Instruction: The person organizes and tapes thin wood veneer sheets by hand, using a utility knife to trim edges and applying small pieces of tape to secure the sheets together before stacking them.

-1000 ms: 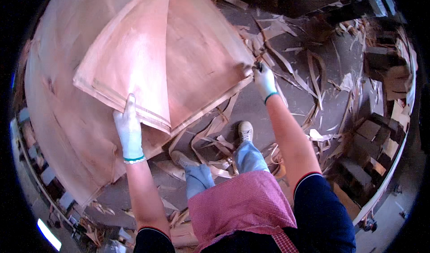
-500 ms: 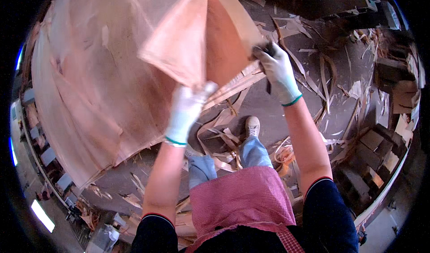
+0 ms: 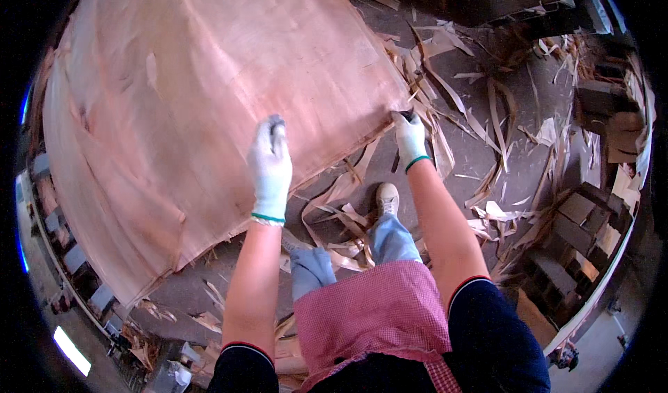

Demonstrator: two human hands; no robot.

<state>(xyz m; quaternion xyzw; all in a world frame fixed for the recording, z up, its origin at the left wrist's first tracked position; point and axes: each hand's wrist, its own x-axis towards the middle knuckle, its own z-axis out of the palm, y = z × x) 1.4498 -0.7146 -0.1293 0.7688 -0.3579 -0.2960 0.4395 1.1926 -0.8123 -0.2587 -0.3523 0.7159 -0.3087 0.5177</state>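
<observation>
A wide stack of thin pinkish-brown wood veneer sheets point(image 3: 209, 66) fills the upper left, its top sheet lying mostly flat with some ripples. My right hand point(image 3: 410, 137), in a white glove with dark fingertips, pinches the near right corner of the veneer. Over the sheet's near part is my left hand point(image 3: 271, 167), gloved the same way. Its fingers are curled together, and nothing shows in them.
Torn veneer strips point(image 3: 445, 80) litter the dark floor to the right and around my shoe point(image 3: 387, 199). Several dark blocks and scraps point(image 3: 577, 219) pile up at the far right. A dark structure point(image 3: 452, 0) stands at the top right.
The folded-up corner of the veneer sheet has come down and now lies flat. My left hand has let go of it; my right hand has moved down and left to the corner.
</observation>
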